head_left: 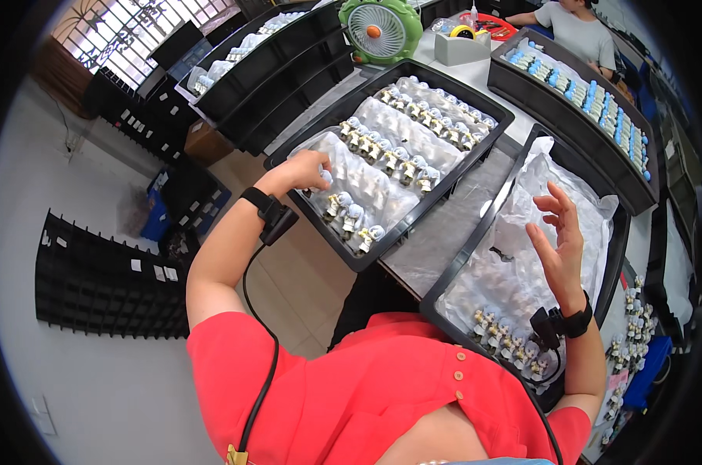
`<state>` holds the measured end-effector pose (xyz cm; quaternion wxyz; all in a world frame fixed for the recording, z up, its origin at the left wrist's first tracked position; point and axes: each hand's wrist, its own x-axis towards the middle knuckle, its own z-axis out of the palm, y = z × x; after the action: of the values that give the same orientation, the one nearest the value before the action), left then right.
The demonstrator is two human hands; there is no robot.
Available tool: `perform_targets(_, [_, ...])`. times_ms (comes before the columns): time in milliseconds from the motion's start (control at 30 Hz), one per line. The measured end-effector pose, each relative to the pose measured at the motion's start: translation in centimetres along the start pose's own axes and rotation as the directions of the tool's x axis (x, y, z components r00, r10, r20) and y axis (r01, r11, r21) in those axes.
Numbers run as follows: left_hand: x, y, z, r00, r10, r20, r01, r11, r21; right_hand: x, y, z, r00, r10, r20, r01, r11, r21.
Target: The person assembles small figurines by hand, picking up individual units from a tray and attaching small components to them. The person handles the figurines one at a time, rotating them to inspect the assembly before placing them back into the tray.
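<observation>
My left hand (308, 168) reaches over the left edge of a black tray (421, 229). Its fingers are closed on a small figurine (325, 177) with pale blue hair, at the end of the nearest row, partly hidden by the fingers. More such figurines (351, 217) stand in rows in this tray, with white tissue paper (351, 177) between them. My right hand (560, 240) is raised with fingers apart and holds nothing, above a second black tray (463, 279). That tray has crumpled white paper (525, 201) and a row of figurines (510, 339) at its near end.
Behind the trays stand a green fan (380, 29) and a grey tape dispenser (461, 49). Stacked black trays (281, 85) are at the back left. A tray of blue-and-white pieces (591, 97) lies near a seated person (579, 35). Loose figurines (636, 325) and a blue bin (649, 372) are far right.
</observation>
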<state>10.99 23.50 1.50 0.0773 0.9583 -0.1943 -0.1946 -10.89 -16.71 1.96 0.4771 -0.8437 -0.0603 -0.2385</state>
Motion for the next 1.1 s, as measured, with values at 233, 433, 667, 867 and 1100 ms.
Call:
perform_targets(233, [0.9, 0.1, 0.8, 0.994, 0.065, 0.089, -0.062, 0.997, -0.043, 0.3, 0.3, -0.8, 0.999, 0.016, -0.031, -0.017, 0.998, -0.053])
perform_targets(433, [0.9, -1.2, 1.3, 0.987, 0.010, 0.160, 0.031, 0.968, -0.251, 2.0, -1.1, -3.0, 0.930, 0.097, 0.354, -0.051, 0.989, -0.136])
perform_targets(667, [-3.3, 10.0, -2.3, 0.937, 0.324, -0.127, -0.348, 0.870, -0.350, -0.7, 0.2, -6.3, 0.421, 0.597, 0.683, 0.132, 0.705, -0.697])
perform_targets(867, [-5.6, 19.2, -1.4, 0.719, 0.695, -0.001, -0.598, 0.618, -0.511, -2.7, 1.1, -5.8, 0.149, 0.737, 0.660, 0.124, 0.648, -0.751])
perform_targets(1100, [-3.8, 25.0, 2.2, 0.554, 0.832, 0.030, -0.598, 0.423, -0.681, -1.6, -0.7, -7.0, 0.479, 0.583, 0.656, -0.026, 0.757, -0.653])
